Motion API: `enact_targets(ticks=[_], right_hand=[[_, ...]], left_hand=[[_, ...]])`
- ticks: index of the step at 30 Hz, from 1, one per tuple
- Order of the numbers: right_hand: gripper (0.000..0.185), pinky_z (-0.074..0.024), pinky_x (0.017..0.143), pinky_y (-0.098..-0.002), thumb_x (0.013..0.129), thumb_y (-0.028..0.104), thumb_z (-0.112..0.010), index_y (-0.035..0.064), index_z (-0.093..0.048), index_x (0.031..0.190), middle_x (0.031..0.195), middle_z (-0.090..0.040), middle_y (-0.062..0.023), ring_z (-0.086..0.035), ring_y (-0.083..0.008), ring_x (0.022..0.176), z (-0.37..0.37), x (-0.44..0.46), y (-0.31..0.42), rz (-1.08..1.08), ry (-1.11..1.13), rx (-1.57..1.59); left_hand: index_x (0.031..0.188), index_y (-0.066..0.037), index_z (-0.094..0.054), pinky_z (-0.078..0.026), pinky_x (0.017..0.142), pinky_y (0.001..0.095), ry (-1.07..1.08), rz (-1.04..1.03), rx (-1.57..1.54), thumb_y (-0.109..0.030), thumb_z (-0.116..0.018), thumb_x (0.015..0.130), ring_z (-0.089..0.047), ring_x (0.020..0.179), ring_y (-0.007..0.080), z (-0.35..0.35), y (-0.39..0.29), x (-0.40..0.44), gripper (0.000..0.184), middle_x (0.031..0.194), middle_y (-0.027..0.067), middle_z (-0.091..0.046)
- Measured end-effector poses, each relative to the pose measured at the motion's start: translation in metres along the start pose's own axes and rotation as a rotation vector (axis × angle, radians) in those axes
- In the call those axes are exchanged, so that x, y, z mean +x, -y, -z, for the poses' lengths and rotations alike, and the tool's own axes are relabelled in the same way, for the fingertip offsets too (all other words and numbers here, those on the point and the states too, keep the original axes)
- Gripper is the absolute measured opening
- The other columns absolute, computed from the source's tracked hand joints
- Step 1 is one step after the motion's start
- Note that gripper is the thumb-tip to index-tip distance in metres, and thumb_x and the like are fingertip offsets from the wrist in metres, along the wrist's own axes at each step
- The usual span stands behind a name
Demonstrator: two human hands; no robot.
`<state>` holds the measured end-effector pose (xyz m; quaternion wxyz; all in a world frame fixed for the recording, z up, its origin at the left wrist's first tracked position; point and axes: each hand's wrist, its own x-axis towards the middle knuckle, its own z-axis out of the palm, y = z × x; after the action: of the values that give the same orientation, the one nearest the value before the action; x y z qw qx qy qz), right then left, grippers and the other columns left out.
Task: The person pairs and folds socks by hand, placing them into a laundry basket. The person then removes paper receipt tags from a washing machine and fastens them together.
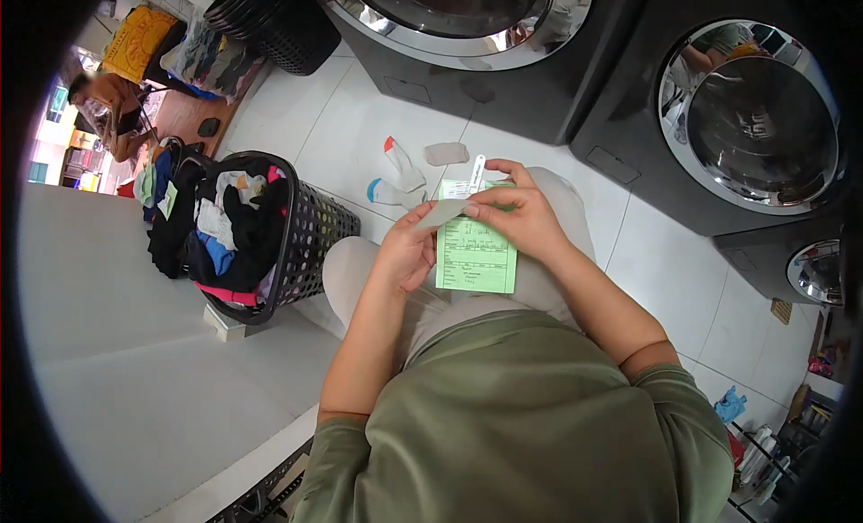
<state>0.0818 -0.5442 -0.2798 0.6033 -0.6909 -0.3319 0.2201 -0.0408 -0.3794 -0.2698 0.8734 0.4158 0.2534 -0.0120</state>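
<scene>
A green paper form (pixel 481 270) with printed lines and handwriting hangs in front of my lap. My left hand (pixel 404 252) pinches a pale folded flap (pixel 442 215) at the form's upper left. At its upper right, my right hand (pixel 521 213) is closed, with thumb and fingers pressed on the paper. A narrow white strip with a small hole (pixel 479 171) sticks up by my right fingers; what kind of thing it is, I cannot tell. Behind it shows a white printed slip (pixel 456 189), partly hidden.
Two white socks, one red-toed (pixel 406 164) and one blue-toed (pixel 394 195), lie on the tiles near a grey cloth (pixel 447 154). A black basket (pixel 310 226) heaped with clothes stands left. Front-loading machines (pixel 607 150) line the front and right. Another person (pixel 117 110) sits far left.
</scene>
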Motion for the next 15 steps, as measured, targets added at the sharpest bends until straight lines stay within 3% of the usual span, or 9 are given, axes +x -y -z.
enact_targets(ticks=[3, 5, 7, 9, 10, 11, 12, 13, 15], right_hand=[[0.037, -0.0484, 0.090, -0.0333, 0.076, 0.012, -0.076, 0.0097, -0.069, 0.112, 0.139, -0.041, -0.0136, -0.056, -0.0216, 0.108, 0.014, -0.011, 0.017, 0.191, 0.007, -0.231], [0.043, -0.0483, 0.090, -0.0319, 0.078, 0.011, -0.073, 0.0074, -0.064, 0.120, 0.141, -0.041, -0.0128, -0.056, -0.0199, 0.109, 0.045, -0.031, 0.012, 0.182, -0.064, -0.172], [0.033, -0.0506, 0.084, -0.0277, 0.084, 0.006, -0.065, 0.0059, -0.062, 0.117, 0.136, -0.047, -0.0123, -0.060, -0.0168, 0.103, 0.089, -0.066, -0.050, 0.099, -0.357, -0.013], [0.028, -0.0514, 0.082, -0.0306, 0.089, 0.009, -0.060, 0.0016, -0.059, 0.116, 0.115, -0.060, -0.0136, -0.062, -0.0208, 0.100, 0.132, -0.127, -0.129, -0.353, -0.693, 0.021], [0.030, -0.0500, 0.083, -0.0373, 0.089, 0.017, -0.062, 0.0005, -0.061, 0.115, 0.106, -0.066, -0.0148, -0.063, -0.0272, 0.100, 0.151, -0.180, -0.193, -0.435, -0.646, -0.636], [0.047, -0.0471, 0.088, -0.0428, 0.087, 0.026, -0.065, 0.0002, -0.053, 0.124, 0.114, -0.062, -0.0205, -0.060, -0.0319, 0.107, 0.157, -0.239, -0.239, -0.797, -0.366, -0.807], [0.066, -0.0418, 0.097, -0.0455, 0.085, 0.035, -0.065, 0.0015, -0.039, 0.136, 0.129, -0.054, -0.0214, -0.054, -0.0322, 0.118, 0.156, -0.311, -0.306, -0.871, -0.067, -0.942], [0.067, -0.0418, 0.097, -0.0454, 0.084, 0.034, -0.066, 0.0011, -0.040, 0.136, 0.129, -0.054, -0.0217, -0.054, -0.0326, 0.118, 0.145, -0.357, -0.329, -1.063, 0.115, -0.922], [0.068, -0.0416, 0.098, -0.0453, 0.081, 0.032, -0.067, 0.0004, -0.040, 0.136, 0.129, -0.054, -0.0223, -0.054, -0.0334, 0.118, 0.119, -0.412, -0.345, -1.397, 0.216, -0.796]], left_hand=[[0.115, 0.003, -0.054, -0.055, 0.076, 0.0298, -0.007, 0.048, -0.037, -0.009, -0.049, 0.095, -0.066, 0.085, 0.0171, -0.009, 0.002, -0.003, 0.024, 0.100, 0.0104, -0.065], [0.115, 0.003, -0.054, -0.054, 0.077, 0.0305, -0.044, 0.076, 0.010, -0.008, -0.048, 0.095, -0.066, 0.087, 0.0176, -0.001, 0.014, -0.007, 0.024, 0.101, 0.0110, -0.065], [0.120, 0.004, -0.051, -0.055, 0.084, 0.0354, -0.067, 0.094, -0.021, -0.004, -0.047, 0.094, -0.066, 0.096, 0.0217, 0.012, 0.026, -0.012, 0.028, 0.109, 0.0148, -0.064], [0.118, 0.004, -0.052, -0.054, 0.086, 0.0361, -0.053, 0.021, -0.136, -0.004, -0.045, 0.095, -0.065, 0.098, 0.0224, 0.023, 0.031, -0.016, 0.025, 0.108, 0.0146, -0.064], [0.117, 0.003, -0.052, -0.054, 0.088, 0.0365, -0.047, -0.007, -0.190, -0.004, -0.045, 0.095, -0.065, 0.099, 0.0228, 0.031, 0.035, -0.019, 0.024, 0.108, 0.0145, -0.064], [0.124, 0.003, -0.046, -0.053, 0.093, 0.0400, -0.031, -0.066, -0.253, -0.001, -0.045, 0.093, -0.063, 0.105, 0.0258, 0.041, 0.038, -0.020, 0.031, 0.115, 0.0171, -0.061], [0.127, 0.003, -0.043, -0.053, 0.093, 0.0401, -0.064, -0.104, -0.239, 0.001, -0.046, 0.092, -0.063, 0.106, 0.0263, 0.043, 0.037, -0.021, 0.035, 0.118, 0.0177, -0.060], [0.129, 0.003, -0.040, -0.053, 0.093, 0.0403, -0.102, -0.144, -0.225, 0.002, -0.047, 0.091, -0.062, 0.108, 0.0268, 0.044, 0.035, -0.021, 0.039, 0.120, 0.0183, -0.058], [0.137, 0.000, -0.029, -0.054, 0.092, 0.0394, -0.112, -0.189, -0.199, 0.009, -0.048, 0.085, -0.059, 0.113, 0.0283, 0.043, 0.027, -0.024, 0.056, 0.127, 0.0205, -0.053]])
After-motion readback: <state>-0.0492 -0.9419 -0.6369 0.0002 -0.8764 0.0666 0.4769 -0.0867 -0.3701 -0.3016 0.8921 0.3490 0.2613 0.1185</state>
